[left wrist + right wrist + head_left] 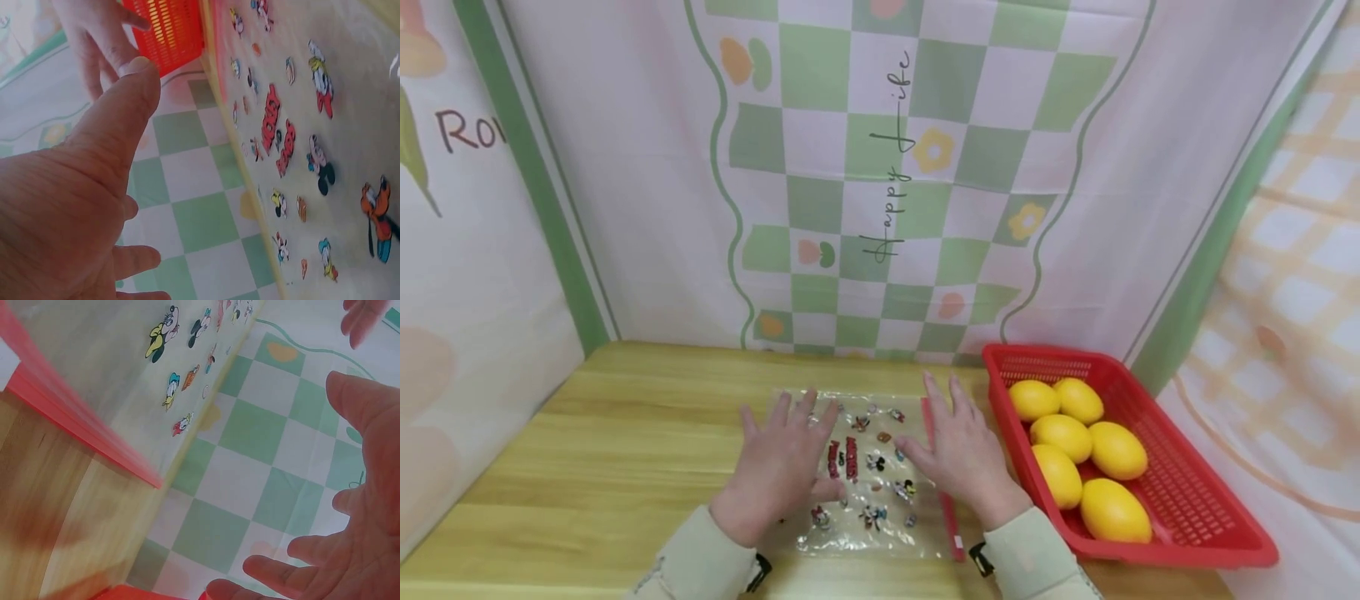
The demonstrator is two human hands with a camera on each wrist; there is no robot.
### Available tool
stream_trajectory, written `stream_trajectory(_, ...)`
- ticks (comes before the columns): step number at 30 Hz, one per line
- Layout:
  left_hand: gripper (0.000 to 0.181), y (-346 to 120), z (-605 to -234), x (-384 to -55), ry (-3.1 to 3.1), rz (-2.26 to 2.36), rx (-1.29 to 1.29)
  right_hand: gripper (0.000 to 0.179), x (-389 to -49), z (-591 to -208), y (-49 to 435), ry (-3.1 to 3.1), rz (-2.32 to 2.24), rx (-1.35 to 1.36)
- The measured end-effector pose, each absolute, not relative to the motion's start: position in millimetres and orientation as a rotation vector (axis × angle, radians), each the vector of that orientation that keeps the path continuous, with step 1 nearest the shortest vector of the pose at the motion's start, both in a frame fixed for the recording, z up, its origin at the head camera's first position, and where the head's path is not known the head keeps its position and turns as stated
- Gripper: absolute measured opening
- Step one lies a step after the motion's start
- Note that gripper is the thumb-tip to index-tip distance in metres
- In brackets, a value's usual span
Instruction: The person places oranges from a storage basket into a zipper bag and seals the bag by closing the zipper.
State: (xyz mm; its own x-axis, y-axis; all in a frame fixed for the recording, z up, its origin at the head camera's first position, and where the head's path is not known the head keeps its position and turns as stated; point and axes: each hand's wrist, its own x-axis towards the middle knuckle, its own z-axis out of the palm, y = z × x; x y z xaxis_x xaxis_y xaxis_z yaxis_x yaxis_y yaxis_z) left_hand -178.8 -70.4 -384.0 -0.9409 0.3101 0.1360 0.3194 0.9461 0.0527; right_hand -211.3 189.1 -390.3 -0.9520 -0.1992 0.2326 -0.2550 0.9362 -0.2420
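A person's two bare hands reach over a wooden table, with a clear plastic pouch lying flat beneath them, near the table's front edge. The pouch is printed with small cartoon figures and red lettering, and a red strip runs along its right side, with a small white piece at the near end.

The left hand is over the pouch's left part, fingers straight and spread, grasping nothing. The right hand is over the right part, beside the strip, its fingers likewise extended and its grip released. Both wrist views show the palms apart from the plastic; whether any fingertip touches it, I cannot tell.

To the right, a red basket holds six visible yellow lemons. Behind the table hangs a cloth with green and white checks and the words "Happy Life".

As for progress, the pouch appears to be laid out and fairly smooth, so that much looks done. Nothing shows inside it, and neither hand carries anything. The work seems to be at an early point or in a pause; whether the strip is sealed is not clear, and how much is left cannot be judged from these views
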Motion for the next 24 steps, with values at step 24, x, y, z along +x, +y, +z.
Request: stream_trajectory(24, 0.116, -12, -402, -160, -2.945, 0.119, -0.708, 0.097, -207, -390, 199, -2.930, 0.398, 0.293)
